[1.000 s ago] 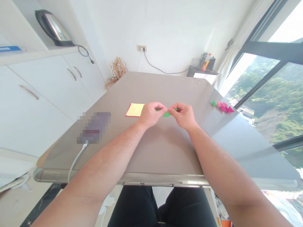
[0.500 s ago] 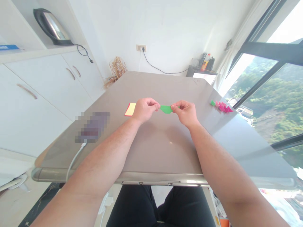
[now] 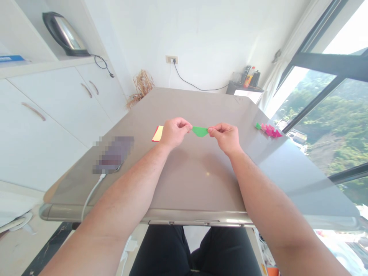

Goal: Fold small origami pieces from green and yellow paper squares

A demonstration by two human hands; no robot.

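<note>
Left hand (image 3: 173,133), right hand (image 3: 227,135) moved apart, both pinching one green paper (image 3: 200,131); one yellow pad (image 3: 158,134) nearby.

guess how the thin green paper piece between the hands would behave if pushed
The thin green paper piece is probably very light: the left hand and right hand merely pinch its ends. It may be fairly stiff lengthwise, as its upper edge runs straight between them. Pushed inward, it would likely buckle or crease, looking so thin.
</note>
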